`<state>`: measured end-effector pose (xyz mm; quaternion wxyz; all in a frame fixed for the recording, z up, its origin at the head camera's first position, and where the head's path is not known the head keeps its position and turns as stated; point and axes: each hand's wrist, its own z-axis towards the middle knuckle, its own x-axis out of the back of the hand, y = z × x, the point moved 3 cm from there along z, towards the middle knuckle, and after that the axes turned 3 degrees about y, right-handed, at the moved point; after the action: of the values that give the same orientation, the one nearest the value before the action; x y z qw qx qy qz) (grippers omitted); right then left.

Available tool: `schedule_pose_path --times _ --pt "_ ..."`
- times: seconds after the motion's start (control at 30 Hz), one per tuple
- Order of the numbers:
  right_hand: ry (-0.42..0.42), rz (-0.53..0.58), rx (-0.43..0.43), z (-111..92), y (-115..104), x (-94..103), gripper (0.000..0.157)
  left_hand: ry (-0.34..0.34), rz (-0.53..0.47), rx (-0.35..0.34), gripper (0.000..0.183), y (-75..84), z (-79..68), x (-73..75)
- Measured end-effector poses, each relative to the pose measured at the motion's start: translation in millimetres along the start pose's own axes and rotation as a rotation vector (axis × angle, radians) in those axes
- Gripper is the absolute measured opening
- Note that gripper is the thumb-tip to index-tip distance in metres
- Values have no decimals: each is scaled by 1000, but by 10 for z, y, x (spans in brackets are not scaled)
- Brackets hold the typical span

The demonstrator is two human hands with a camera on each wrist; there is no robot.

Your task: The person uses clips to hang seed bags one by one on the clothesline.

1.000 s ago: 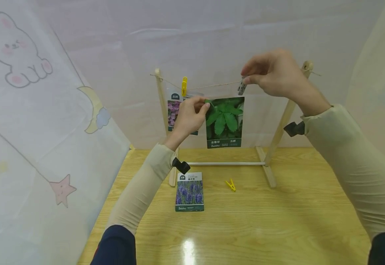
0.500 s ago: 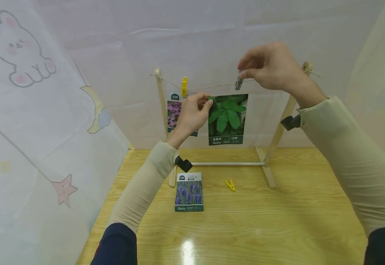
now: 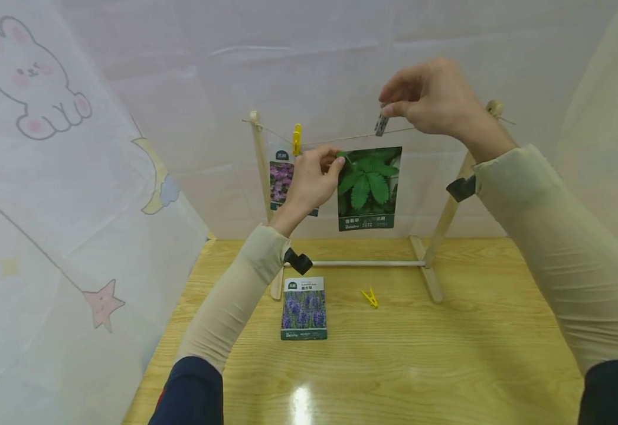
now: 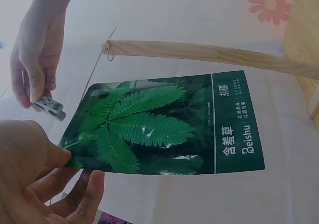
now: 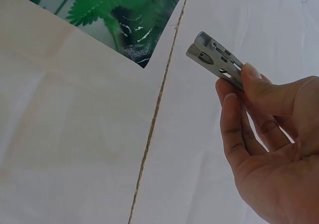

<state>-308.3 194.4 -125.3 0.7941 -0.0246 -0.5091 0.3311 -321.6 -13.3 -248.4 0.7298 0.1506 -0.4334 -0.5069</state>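
My left hand (image 3: 313, 180) pinches the upper left corner of a green seed packet (image 3: 370, 189) with a fern-like leaf on it, thumb in front and fingers behind. The packet hangs upright just below the twine (image 3: 340, 140). Above the twine, my right hand (image 3: 430, 101) holds a grey metal clothespin (image 3: 381, 123) between thumb and fingers. In the right wrist view the clothespin (image 5: 215, 58) points its jaw end toward the twine (image 5: 158, 102), apart from it. Left of the packet, a pink-flower seed packet (image 3: 279, 182) hangs from a yellow clothespin (image 3: 296, 139), partly hidden by my left hand.
The twine runs between two wooden posts (image 3: 449, 209) joined by a white bar (image 3: 364, 263) low down. On the wooden table (image 3: 420, 360) lie a purple-flower seed packet (image 3: 304, 308) and a yellow clothespin (image 3: 369, 297). A printed white curtain (image 3: 75, 236) stands at the left.
My left hand has raised the green packet and shifted it slightly right, closer to the twine. My right hand has moved up and a little left with the metal clothespin.
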Motion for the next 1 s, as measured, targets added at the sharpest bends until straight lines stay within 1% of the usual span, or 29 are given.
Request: schedule_pose_path --times 0.1,0.2,0.4,0.7,1.0 --pt "-17 -3 -23 23 12 -15 22 -5 -7 14 23 13 8 -11" --pt "-29 -22 -23 45 13 -30 21 -4 -2 17 24 16 19 -23" --pt "-36 -30 -33 94 16 -49 21 4 11 11 23 0 41 -34" --pt "-74 -41 -53 128 20 -109 22 11 19 10 23 -9 43 -43" --pt "-85 -56 -22 129 20 -134 24 17 15 15 22 -2 45 -59"
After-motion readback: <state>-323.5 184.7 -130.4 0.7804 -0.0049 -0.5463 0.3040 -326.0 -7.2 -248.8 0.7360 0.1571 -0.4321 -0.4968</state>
